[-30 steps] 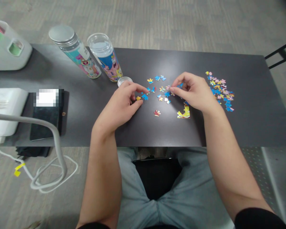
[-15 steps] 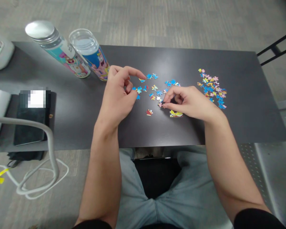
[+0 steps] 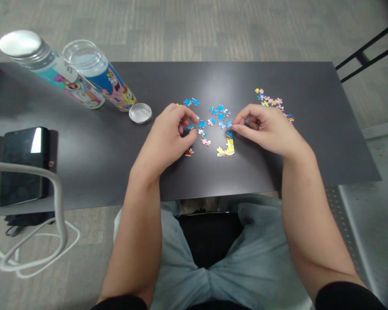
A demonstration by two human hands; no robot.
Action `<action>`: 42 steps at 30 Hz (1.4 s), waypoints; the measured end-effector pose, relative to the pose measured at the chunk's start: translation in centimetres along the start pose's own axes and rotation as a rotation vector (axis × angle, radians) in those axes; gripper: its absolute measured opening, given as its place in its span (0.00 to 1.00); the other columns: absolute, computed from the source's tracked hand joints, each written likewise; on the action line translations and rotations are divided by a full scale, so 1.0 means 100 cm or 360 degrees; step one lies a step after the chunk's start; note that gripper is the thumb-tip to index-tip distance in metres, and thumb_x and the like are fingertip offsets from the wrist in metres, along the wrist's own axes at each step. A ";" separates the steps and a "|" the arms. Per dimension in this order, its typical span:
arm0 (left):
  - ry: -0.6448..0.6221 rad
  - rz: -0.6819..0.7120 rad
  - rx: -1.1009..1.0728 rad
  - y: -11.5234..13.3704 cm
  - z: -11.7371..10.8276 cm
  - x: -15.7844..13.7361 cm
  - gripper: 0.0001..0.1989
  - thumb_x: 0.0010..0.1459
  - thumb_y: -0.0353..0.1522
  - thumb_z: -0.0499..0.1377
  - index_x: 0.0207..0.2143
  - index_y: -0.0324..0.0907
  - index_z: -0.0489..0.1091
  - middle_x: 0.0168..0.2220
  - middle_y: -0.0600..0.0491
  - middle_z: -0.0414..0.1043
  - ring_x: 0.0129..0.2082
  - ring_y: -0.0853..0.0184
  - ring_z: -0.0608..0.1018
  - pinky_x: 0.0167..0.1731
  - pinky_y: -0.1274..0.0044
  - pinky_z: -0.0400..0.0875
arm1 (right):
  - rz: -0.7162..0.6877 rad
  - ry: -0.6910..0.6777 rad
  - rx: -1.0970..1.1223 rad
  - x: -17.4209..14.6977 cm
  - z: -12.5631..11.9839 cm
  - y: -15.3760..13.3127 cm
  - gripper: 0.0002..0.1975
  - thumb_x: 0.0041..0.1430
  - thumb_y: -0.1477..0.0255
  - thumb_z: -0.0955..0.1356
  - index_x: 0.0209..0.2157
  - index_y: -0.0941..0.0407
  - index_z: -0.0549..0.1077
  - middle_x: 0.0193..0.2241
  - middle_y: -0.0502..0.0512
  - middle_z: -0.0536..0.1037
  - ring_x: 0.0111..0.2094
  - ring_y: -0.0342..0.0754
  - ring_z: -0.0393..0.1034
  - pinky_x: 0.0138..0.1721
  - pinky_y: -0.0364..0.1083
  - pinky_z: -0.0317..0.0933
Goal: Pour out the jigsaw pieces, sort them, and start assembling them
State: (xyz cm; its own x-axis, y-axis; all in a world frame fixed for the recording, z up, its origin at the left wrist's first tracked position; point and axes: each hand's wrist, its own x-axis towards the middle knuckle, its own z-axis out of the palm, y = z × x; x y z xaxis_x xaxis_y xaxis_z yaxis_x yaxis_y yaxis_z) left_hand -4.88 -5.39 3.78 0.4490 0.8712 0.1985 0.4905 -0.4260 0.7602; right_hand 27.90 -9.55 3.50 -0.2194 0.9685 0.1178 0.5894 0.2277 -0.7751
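Observation:
My right hand (image 3: 267,129) has its thumb and index finger pinched at the edge of a light blue jigsaw puzzle piece (image 3: 229,124). Just below it on the dark table lies a joined L-shaped section of puzzle (image 3: 228,150), mostly yellow with a blue top. My left hand (image 3: 173,133) hovers over the left side of the loose pieces, thumb and index finger apart with nothing visible between them. Between the hands are scattered several blue pieces (image 3: 220,108) and a pink piece (image 3: 206,142). A red piece (image 3: 189,152) is partly hidden under my left hand.
A pile of mixed pieces (image 3: 271,102) lies beyond my right hand, partly covered by it. Left stand a silver-lidded canister (image 3: 74,88) and an open canister (image 3: 116,88), with a loose metal lid (image 3: 140,113) beside them. A black device (image 3: 24,165) and a grey cable (image 3: 60,206) are farther left.
My left hand has come down closer to the loose pieces, its fingertips nearer together. My right hand has shifted from beside the joined section to a light blue piece above it, uncovering the section.

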 end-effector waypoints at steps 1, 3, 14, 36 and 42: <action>-0.0044 0.0022 0.0009 0.002 0.002 0.000 0.16 0.67 0.16 0.69 0.49 0.43 0.86 0.46 0.51 0.76 0.37 0.62 0.74 0.44 0.66 0.75 | 0.0000 0.0002 -0.0001 0.000 0.000 0.001 0.12 0.75 0.56 0.80 0.43 0.49 0.86 0.32 0.49 0.80 0.27 0.46 0.60 0.31 0.53 0.53; -0.0111 0.0060 0.0061 0.004 0.004 0.000 0.13 0.70 0.17 0.72 0.49 0.43 0.88 0.44 0.52 0.76 0.38 0.62 0.75 0.46 0.66 0.75 | 0.0002 -0.0002 -0.0010 0.000 0.000 0.002 0.12 0.75 0.55 0.80 0.43 0.49 0.86 0.32 0.49 0.80 0.28 0.47 0.62 0.32 0.53 0.55; -0.0113 -0.0070 0.0319 -0.001 0.003 0.001 0.06 0.77 0.26 0.75 0.52 0.43 0.90 0.46 0.49 0.81 0.42 0.57 0.79 0.48 0.63 0.74 | -0.0016 0.0095 -0.0208 0.007 0.008 0.006 0.02 0.73 0.67 0.77 0.44 0.50 0.86 0.36 0.52 0.83 0.35 0.52 0.71 0.44 0.55 0.63; -0.0144 -0.0076 0.0246 0.001 0.004 0.000 0.14 0.77 0.24 0.72 0.56 0.48 0.94 0.50 0.48 0.81 0.43 0.57 0.81 0.52 0.62 0.77 | -0.0039 0.0084 -0.0248 0.011 0.013 0.009 0.08 0.76 0.58 0.79 0.45 0.48 0.87 0.37 0.54 0.83 0.35 0.53 0.68 0.46 0.57 0.66; -0.0177 -0.0065 0.0308 0.003 0.002 0.000 0.11 0.77 0.27 0.75 0.56 0.47 0.94 0.44 0.50 0.79 0.39 0.58 0.79 0.47 0.63 0.75 | -0.0070 0.0068 -0.0202 0.011 0.014 0.007 0.10 0.76 0.57 0.80 0.46 0.48 0.88 0.36 0.53 0.81 0.36 0.53 0.68 0.46 0.57 0.65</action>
State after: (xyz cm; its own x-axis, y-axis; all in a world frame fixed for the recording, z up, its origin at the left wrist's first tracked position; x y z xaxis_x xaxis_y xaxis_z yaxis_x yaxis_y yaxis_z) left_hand -4.56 -5.55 3.90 0.5000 0.8611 0.0924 0.6394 -0.4389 0.6313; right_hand 26.99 -8.47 2.24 -0.2155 0.9601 0.1782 0.6743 0.2784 -0.6840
